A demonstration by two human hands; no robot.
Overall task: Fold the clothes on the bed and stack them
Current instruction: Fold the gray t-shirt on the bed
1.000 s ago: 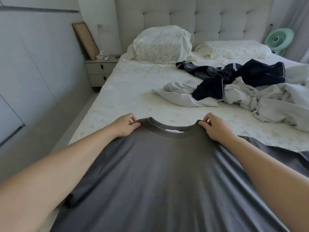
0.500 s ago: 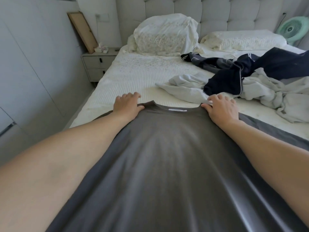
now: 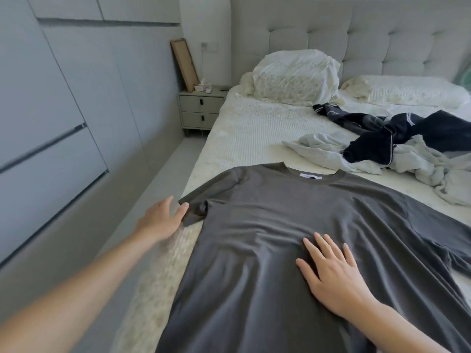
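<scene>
1. Grey T-shirt (image 3: 293, 225): lies spread front-up across the near part of the bed (image 3: 249, 133), collar toward the headboard (image 3: 356, 34), with soft creases over the chest.
2. Right hand (image 3: 334, 273): rests flat on the middle of the shirt, palm down, fingers straight and fanned apart.
3. Left hand (image 3: 163, 220): sits at the bed's left edge, fingers straight and loosely together, their tips touching the hem of the shirt's left sleeve (image 3: 201, 205); nothing is pinched.
4. Unfolded clothes: a navy garment with pale piping (image 3: 397, 138) lies crumpled over a light grey garment (image 3: 418, 166), beyond the shirt on the right of the mattress.
5. Pillows (image 3: 295, 75): two lie against the headboard.
6. Nightstand (image 3: 201, 110): stands left of the bed with a wooden frame (image 3: 184, 64) leaning on the wall above it.
</scene>
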